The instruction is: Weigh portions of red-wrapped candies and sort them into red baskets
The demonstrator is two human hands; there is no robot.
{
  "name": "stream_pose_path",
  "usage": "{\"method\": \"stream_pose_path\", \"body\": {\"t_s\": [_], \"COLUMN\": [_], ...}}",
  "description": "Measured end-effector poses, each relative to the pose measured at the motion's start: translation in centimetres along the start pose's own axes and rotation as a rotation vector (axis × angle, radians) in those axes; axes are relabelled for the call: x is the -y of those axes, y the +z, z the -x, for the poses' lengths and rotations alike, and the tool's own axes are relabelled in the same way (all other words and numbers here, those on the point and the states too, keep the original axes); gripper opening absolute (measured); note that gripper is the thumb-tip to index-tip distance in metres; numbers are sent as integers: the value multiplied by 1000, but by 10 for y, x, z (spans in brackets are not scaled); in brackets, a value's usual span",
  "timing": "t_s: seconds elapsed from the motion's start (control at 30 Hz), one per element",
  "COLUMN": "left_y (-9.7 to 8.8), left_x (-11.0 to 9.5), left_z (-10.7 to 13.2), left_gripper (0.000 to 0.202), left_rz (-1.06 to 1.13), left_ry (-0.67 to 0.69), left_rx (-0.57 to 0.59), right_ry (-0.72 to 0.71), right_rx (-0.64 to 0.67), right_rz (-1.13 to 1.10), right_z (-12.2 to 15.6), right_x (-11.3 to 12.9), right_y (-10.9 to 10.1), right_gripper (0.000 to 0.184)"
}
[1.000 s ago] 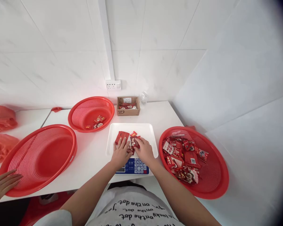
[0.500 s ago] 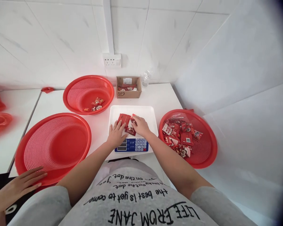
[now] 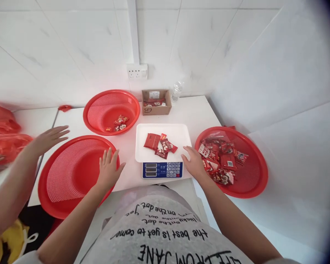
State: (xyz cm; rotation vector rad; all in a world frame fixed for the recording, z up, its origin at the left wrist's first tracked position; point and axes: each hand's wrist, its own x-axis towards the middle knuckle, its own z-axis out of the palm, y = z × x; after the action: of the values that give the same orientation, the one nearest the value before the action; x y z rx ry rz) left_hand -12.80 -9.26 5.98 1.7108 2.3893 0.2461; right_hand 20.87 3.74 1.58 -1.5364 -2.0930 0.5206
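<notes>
Several red and brown snack packets [image 3: 165, 143] lie together on the white pan [image 3: 178, 132] of a digital scale, whose blue keypad panel [image 3: 162, 170] faces me. My left hand [image 3: 109, 168] is open with fingers spread, over the right rim of the large red basket [image 3: 51, 176], holding nothing. Between the scale and the right-hand red basket [image 3: 260, 179] is my right hand [image 3: 193, 161], open too, its fingertips by the pan's right edge. That basket holds a heap of red packets [image 3: 218, 157].
Behind stands another red basket [image 3: 88, 115] with a few packets, beside a cardboard box [image 3: 156, 110] of packets and a clear plastic bottle [image 3: 177, 91]. At the left, a co-worker's arm [image 3: 19, 179] reaches over the table near red plastic bags [image 3: 5, 135].
Both my hands have let go of the packets and moved off the pan, the left one leftward, the right one rightward. The co-worker's hand has moved up and forward.
</notes>
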Motion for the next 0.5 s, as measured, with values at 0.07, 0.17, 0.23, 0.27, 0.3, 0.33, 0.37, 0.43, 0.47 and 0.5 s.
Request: {"method": "stream_pose_path", "body": {"t_s": [0.07,0.17,0.23,0.27,0.3,0.33,0.37,0.43,0.47,0.5], "left_y": [2,9,16,20,24,28,32,38,40,41], "left_x": [17,28,28,26,23,20,16,10,8,6], "left_z": [7,7,4,3,3,3,4,7,9,10], "left_gripper": [60,64,64,64,65,66,67,68,67,67], "left_rz": [55,206,293,321,337,345,345,329,319,314], "left_ry": [-114,-200,-193,-174,-150,-125,-108,-98,-101,-103], "left_rx": [3,56,105,123,135,141,143,146,153,166], "right_ry": [28,66,98,114,131,148,165,195,205,212], "right_rx": [-67,-106,-119,-117,-107,-92,-74,-44,-33,-25], "right_rz": [25,77,114,130,144,156,165,177,178,175], "right_z": [12,24,28,30,32,34,36,39,39,40], "right_x": [-9,-22,-29,-32,-35,-36,-38,-39,-39,-39], "right_y": [-5,-10,-10,-8,-7,-5,-2,1,2,3], "right_gripper": [41,41,45,48,51,54,56,58,60,61]}}
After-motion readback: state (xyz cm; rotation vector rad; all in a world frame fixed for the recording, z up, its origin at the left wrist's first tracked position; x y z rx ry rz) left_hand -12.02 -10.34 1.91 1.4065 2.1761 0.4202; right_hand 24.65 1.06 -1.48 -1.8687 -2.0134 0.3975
